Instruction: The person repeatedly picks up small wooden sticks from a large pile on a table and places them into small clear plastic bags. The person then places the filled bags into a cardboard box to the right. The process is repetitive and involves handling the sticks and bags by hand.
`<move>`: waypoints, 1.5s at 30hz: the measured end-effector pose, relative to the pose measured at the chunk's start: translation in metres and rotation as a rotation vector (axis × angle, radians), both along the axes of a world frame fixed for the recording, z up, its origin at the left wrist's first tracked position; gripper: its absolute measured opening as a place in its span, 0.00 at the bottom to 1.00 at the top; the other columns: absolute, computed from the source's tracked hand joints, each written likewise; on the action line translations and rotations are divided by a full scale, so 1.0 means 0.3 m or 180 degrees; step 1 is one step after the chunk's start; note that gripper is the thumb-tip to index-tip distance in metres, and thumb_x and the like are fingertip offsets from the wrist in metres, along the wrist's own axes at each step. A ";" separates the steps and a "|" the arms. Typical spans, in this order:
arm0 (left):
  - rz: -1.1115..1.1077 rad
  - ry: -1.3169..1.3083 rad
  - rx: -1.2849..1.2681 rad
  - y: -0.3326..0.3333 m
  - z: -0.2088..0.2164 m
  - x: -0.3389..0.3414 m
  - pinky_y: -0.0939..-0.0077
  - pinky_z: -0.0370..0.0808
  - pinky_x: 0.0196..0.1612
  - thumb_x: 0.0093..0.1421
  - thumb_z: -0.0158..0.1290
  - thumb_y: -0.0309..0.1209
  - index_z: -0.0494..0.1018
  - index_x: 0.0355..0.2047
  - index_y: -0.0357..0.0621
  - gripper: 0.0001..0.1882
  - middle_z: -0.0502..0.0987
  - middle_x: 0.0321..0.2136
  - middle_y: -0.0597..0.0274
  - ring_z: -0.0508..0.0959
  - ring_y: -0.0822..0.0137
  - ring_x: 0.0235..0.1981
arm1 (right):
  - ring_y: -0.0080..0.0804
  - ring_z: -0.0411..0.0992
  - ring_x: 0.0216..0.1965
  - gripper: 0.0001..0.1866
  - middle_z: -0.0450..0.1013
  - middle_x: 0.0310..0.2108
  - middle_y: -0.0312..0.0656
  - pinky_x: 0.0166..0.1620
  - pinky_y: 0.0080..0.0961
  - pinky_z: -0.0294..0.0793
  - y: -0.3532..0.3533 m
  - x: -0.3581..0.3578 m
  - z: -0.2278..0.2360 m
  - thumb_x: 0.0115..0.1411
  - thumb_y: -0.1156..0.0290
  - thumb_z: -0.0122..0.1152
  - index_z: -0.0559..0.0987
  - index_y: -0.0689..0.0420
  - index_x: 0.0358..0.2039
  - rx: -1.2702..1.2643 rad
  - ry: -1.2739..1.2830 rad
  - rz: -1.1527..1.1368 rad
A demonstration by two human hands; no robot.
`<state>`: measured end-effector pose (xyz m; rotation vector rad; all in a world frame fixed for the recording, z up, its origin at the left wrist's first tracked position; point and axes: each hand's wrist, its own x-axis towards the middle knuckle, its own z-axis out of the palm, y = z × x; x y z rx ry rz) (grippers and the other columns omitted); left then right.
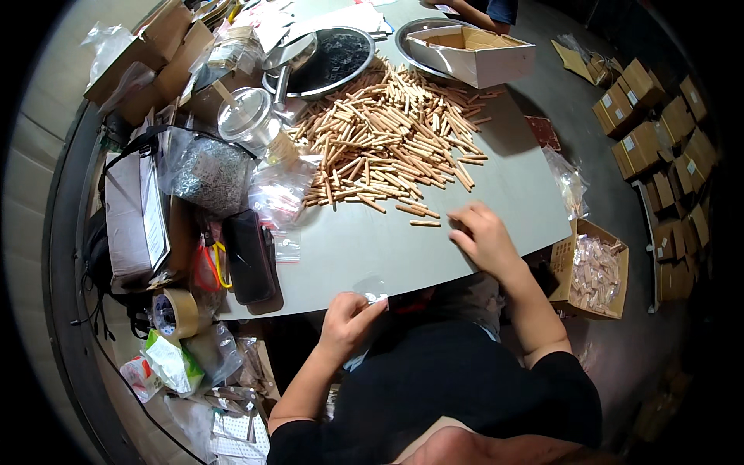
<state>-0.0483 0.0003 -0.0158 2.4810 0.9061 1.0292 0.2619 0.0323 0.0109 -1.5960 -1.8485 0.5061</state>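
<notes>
My left hand [346, 321] is closed at the table's near edge, thumb and finger pinching a small clear plastic bag [373, 288]. Farther right, my right hand [488, 240] hovers over or rests on the grey tabletop; its thumb and fingers are bent but apart, and I see nothing between them. Close to those fingertips lies a single short wooden stick [425, 223], a few more just behind it. Beyond them spreads a big heap of similar wooden sticks [387, 147] across the far middle of the table.
Behind the heap stand a metal bowl [370, 53] and a white box [496, 66]. A lidded plastic cup [246, 116], a bag of small metal parts [209, 174] and a dark phone case [248, 260] line the left. A carton of packed pieces [597, 271] stands right; another person's arm [473, 14] shows far off.
</notes>
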 end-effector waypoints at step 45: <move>-0.0833 -0.2591 -0.6845 -0.033 -0.118 0.192 0.78 0.71 0.38 0.62 0.61 0.33 0.73 0.39 0.45 0.10 0.72 0.30 0.70 0.71 0.74 0.31 | 0.47 0.73 0.47 0.16 0.73 0.45 0.47 0.51 0.34 0.74 -0.107 -0.187 0.013 0.54 0.82 0.60 0.81 0.58 0.44 -0.0392 0.0361 0.2006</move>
